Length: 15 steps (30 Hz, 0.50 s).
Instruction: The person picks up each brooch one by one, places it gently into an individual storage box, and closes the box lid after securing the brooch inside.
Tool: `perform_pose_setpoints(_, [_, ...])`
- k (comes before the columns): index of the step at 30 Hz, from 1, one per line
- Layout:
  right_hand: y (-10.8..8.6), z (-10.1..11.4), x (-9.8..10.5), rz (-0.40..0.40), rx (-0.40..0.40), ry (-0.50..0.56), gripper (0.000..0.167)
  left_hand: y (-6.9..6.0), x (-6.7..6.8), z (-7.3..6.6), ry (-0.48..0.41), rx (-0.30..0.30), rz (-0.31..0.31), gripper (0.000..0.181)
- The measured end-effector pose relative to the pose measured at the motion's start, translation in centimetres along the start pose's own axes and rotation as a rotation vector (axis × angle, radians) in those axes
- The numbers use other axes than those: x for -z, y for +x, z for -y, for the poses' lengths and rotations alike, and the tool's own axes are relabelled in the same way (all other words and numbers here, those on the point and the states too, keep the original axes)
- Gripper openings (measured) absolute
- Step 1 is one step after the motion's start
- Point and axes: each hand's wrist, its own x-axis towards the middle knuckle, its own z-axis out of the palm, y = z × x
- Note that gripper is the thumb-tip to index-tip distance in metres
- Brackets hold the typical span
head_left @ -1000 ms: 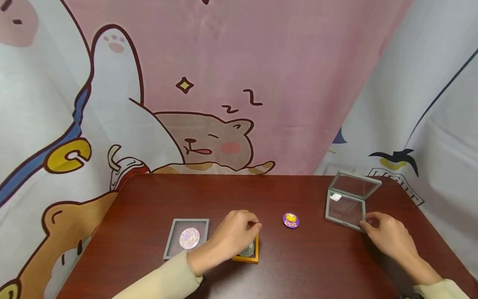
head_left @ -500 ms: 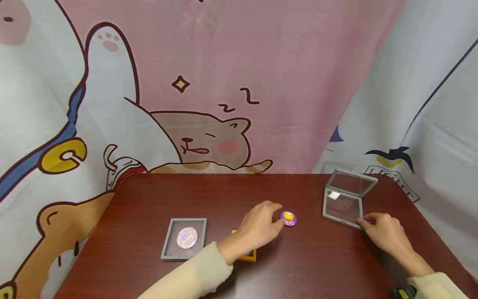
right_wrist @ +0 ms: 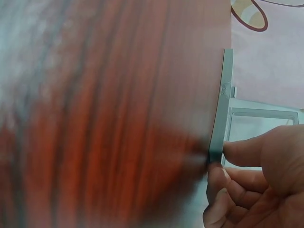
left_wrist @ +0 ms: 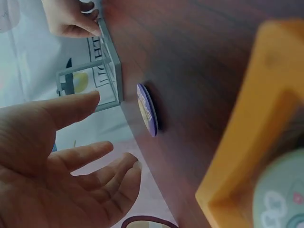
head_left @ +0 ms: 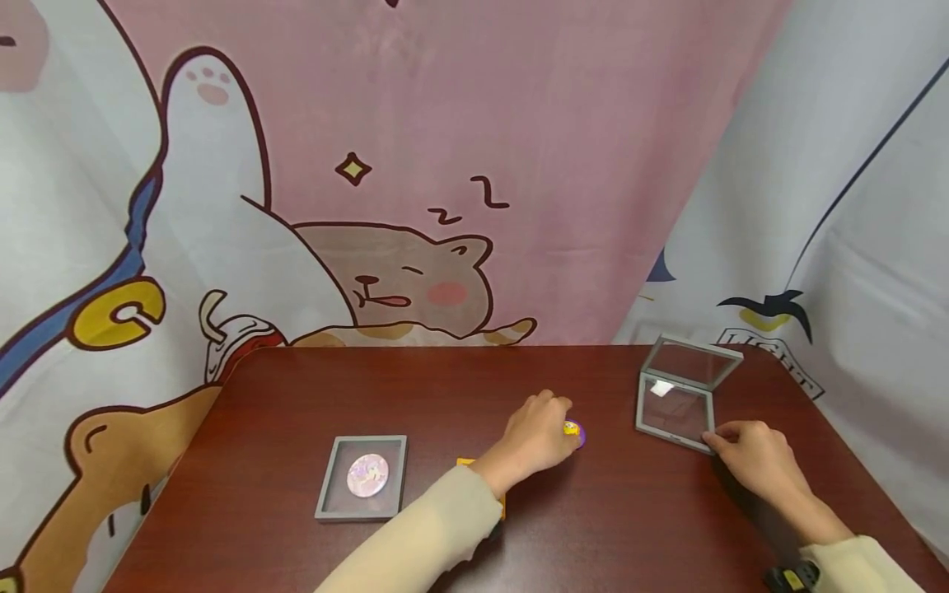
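Note:
My left hand [head_left: 530, 441] reaches over a round purple badge [head_left: 574, 431] with a yellow cartoon figure, covering part of it in the head view. In the left wrist view the thumb and fingers are spread apart, and the badge [left_wrist: 148, 110] lies flat beyond their tips, a gap between. My right hand [head_left: 759, 461] pinches the near right corner of a grey-framed clear display case [head_left: 670, 437], whose lid stands raised at the back. Thumb and fingers hold the case's edge [right_wrist: 221, 104] in the right wrist view.
Left on the brown table [head_left: 593, 527] lies another grey-framed case [head_left: 326, 482] with a pink round badge [head_left: 367, 475] on it. An orange frame [left_wrist: 247, 123] holding a green round item [left_wrist: 275, 199] sits under the left forearm. A cartoon-print curtain [head_left: 578, 165] hangs behind.
My left hand has moved right, from above the orange frame to over the purple badge. My right hand keeps its hold on the case corner. The whole view has shifted slightly.

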Motion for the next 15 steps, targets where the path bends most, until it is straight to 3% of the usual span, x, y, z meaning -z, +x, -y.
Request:
perform_pose_setpoints(8, [-0.1,0.1,0.2,0.002,0.012,0.008,0.029,1.5,-1.1,-0.5,0.149,0.036,0.06,0.043])
perform_pose_setpoints(15, [-0.1,0.3,0.1,-0.001,0.002,0.007,0.028,2.0,-2.1,-0.4,0.179,0.051,0.073,0.054])
